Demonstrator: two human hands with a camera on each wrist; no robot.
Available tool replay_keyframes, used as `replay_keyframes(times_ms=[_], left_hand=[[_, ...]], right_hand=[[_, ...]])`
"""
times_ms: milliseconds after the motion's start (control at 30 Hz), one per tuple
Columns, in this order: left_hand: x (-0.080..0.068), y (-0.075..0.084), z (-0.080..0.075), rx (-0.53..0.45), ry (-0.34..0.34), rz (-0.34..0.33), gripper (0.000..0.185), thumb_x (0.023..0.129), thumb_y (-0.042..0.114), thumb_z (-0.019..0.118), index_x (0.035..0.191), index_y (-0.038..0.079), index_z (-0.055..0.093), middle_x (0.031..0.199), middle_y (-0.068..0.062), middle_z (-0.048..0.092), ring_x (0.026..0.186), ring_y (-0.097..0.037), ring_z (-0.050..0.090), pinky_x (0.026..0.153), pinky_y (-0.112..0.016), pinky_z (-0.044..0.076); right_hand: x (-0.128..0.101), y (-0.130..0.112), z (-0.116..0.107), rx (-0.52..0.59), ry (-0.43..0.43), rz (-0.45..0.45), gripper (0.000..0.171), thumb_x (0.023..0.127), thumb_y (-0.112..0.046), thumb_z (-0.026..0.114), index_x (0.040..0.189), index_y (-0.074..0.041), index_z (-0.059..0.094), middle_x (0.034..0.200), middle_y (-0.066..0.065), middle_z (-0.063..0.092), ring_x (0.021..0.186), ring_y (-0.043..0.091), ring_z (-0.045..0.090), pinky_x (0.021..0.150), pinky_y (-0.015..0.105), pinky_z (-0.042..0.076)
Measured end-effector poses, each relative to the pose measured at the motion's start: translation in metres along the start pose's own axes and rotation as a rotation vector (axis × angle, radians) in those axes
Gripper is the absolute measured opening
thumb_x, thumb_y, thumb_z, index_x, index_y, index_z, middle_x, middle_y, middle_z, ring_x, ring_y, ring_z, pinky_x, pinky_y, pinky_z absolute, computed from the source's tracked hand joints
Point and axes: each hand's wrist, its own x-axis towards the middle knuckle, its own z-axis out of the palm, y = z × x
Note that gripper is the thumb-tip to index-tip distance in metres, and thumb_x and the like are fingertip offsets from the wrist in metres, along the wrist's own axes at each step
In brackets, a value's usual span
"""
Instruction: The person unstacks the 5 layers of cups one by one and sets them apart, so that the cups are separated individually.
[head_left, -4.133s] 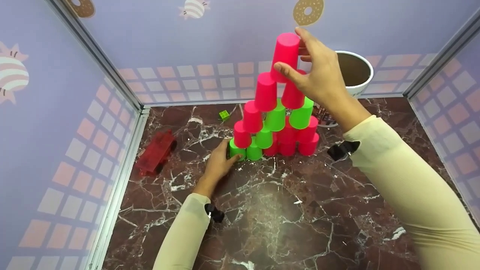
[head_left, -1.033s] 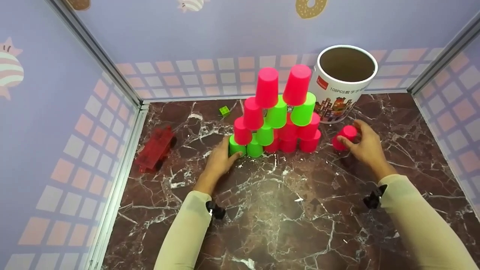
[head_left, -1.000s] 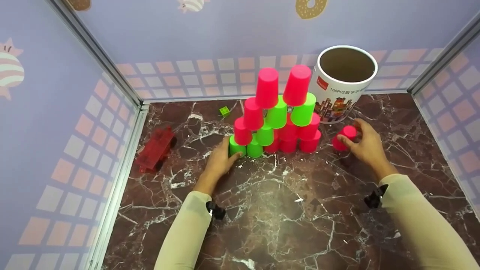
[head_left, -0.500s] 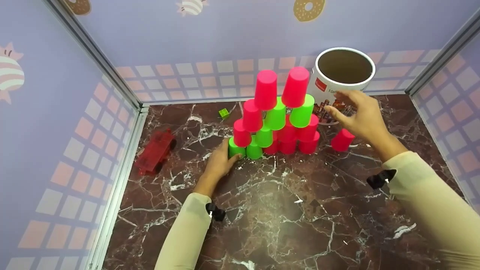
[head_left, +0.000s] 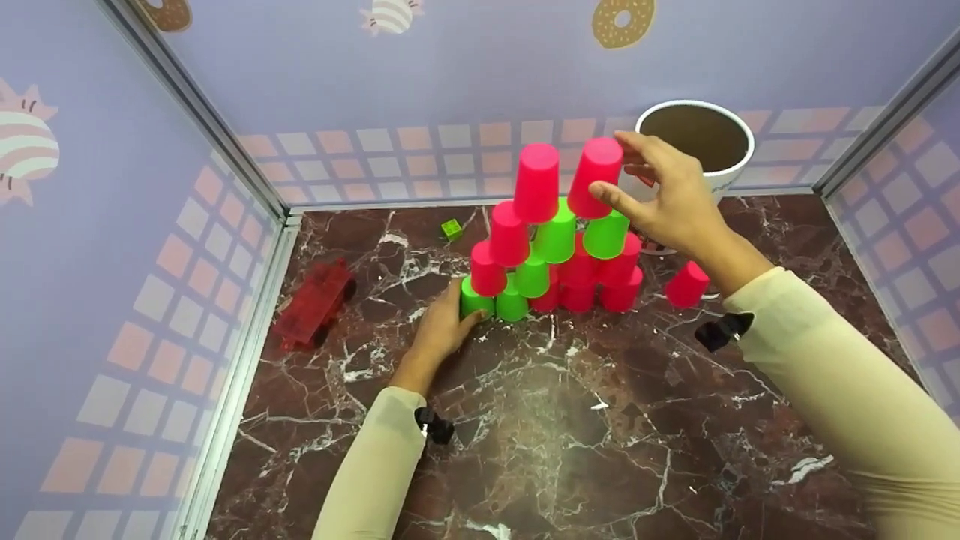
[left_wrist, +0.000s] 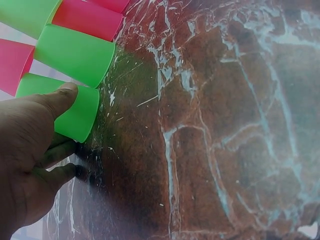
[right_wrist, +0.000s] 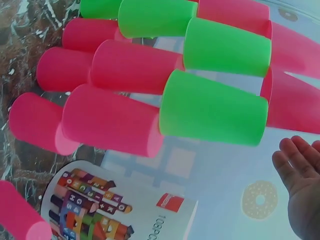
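Pink and green cups stand upside down in a stepped stack on the marbled table. My left hand [head_left: 440, 322] holds the green cup [head_left: 476, 298] at the bottom left, thumb across its front; the left wrist view shows that thumb on the green cup [left_wrist: 77, 117]. My right hand [head_left: 675, 199] is raised beside the top-right pink cup [head_left: 595, 180]. In the right wrist view, the fingers [right_wrist: 295, 157] are extended and look apart from the pink cup [right_wrist: 295, 105]. Left of it stands another top pink cup [head_left: 537, 184]. A lone pink cup [head_left: 686, 285] sits right of the stack.
Behind the right hand stands a white tub [head_left: 697, 142], partly hidden. A red translucent block-like piece [head_left: 313, 304] lies at the left, and a small green block [head_left: 451, 229] lies behind the stack. Patterned walls [head_left: 360, 90] enclose the back and both sides.
The right hand has left the lone pink cup and moved up and left to the top-right cup. Earlier it held a pink cup atop the stack. The left hand stays in place.
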Motion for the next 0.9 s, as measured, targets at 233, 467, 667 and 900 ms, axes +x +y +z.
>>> replay_keyframes(times_ms=[233, 467, 667, 900], left_hand=[[0.008, -0.016, 0.015, 0.022, -0.015, -0.007, 0.069, 0.100, 0.044, 0.082, 0.153, 0.017, 0.048, 0.137, -0.016, 0.072, 0.123, -0.039, 0.073, 0.106, -0.058, 0.058], [0.009, -0.013, 0.011, 0.017, -0.017, -0.021, 0.067, 0.100, 0.043, 0.082, 0.152, 0.016, 0.049, 0.135, -0.016, 0.072, 0.121, -0.039, 0.073, 0.105, -0.057, 0.058], [0.003, 0.000, 0.002, -0.006, -0.020, -0.026, 0.067, 0.100, 0.042, 0.081, 0.153, 0.016, 0.049, 0.137, -0.017, 0.072, 0.121, -0.042, 0.072, 0.106, -0.060, 0.057], [0.008, -0.013, 0.010, 0.016, -0.019, -0.012, 0.069, 0.100, 0.042, 0.081, 0.155, 0.016, 0.047, 0.139, -0.016, 0.071, 0.125, -0.039, 0.072, 0.108, -0.058, 0.057]], right_hand=[[0.005, -0.004, 0.005, 0.042, -0.009, 0.003, 0.059, 0.096, -0.023, 0.089, 0.146, -0.001, 0.067, 0.132, 0.013, 0.076, 0.121, 0.029, 0.079, 0.106, 0.029, 0.062], [0.008, -0.007, 0.003, 0.024, -0.010, 0.019, 0.053, 0.098, -0.026, 0.087, 0.143, -0.003, 0.069, 0.128, 0.011, 0.078, 0.115, 0.027, 0.080, 0.100, 0.025, 0.064], [0.008, -0.008, -0.008, -0.017, 0.021, 0.019, 0.053, 0.098, -0.025, 0.087, 0.144, -0.004, 0.069, 0.128, 0.011, 0.078, 0.112, 0.026, 0.079, 0.093, 0.008, 0.058], [0.004, -0.001, -0.030, -0.030, 0.052, 0.035, 0.052, 0.098, -0.022, 0.087, 0.142, -0.002, 0.068, 0.128, 0.010, 0.078, 0.112, 0.006, 0.078, 0.097, 0.011, 0.059]])
